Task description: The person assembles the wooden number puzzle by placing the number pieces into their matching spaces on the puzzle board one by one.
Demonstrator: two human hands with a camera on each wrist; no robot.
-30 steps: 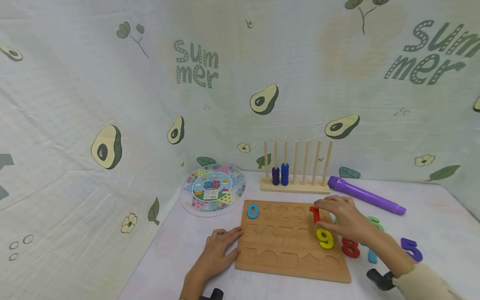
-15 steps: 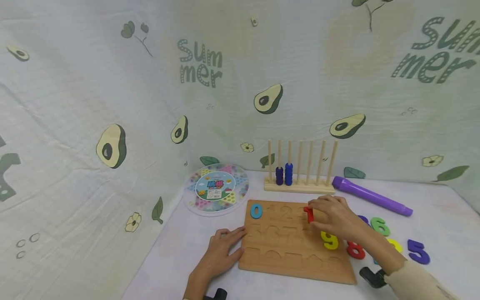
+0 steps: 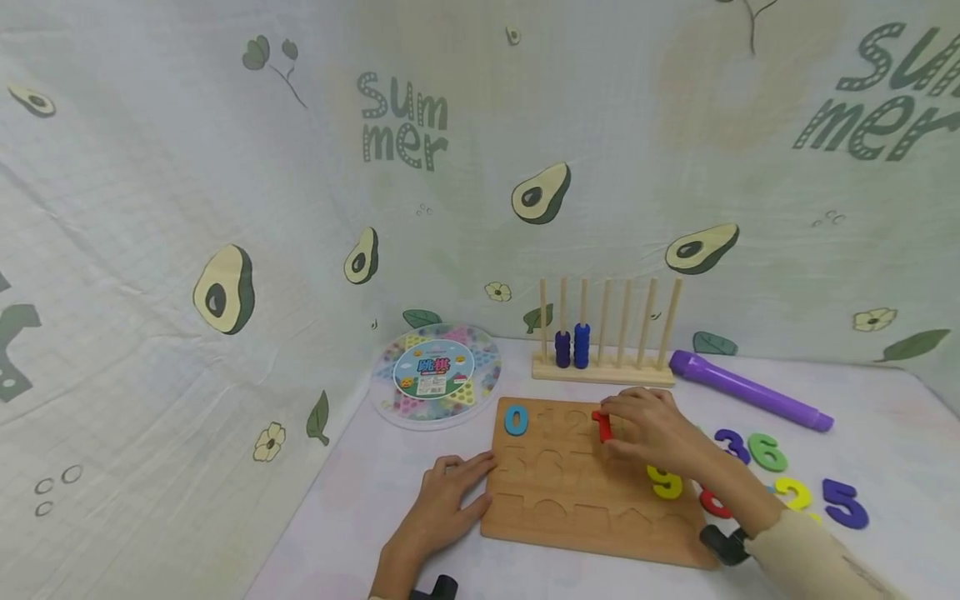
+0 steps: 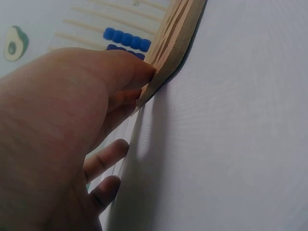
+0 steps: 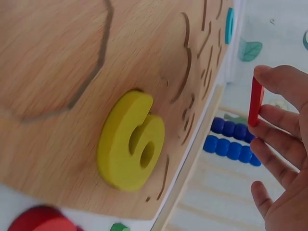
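- The red number 1 [image 3: 602,426] is just right of and below the centre of the head view, raised above the upper right part of the wooden board [image 3: 600,546].
- The right hand [image 3: 648,429] pinches it between thumb and fingertips; the right wrist view shows it edge-on at the right of the frame, apart from the wood.
- The left hand [image 3: 450,504], lower centre, lies with fingers loosely extended, thumb and some fingertips touching the board's left edge.
- On the board, a blue 0 [image 3: 508,421] sits at the upper left and a yellow 9 [image 5: 115,149] near the right edge, partly hidden by the right hand in the head view.
- Lower right: a green 6 [image 3: 756,450], a purple 3 [image 3: 736,444], a yellow 2 [image 3: 795,492] and a purple 5 [image 3: 831,492]; a red 8 [image 3: 708,500] is partly covered.
- Behind the board: a pegged rack [image 3: 600,374] with blue and purple beads, a round game box [image 3: 435,371] to its left, a purple stick [image 3: 750,392] to its right.
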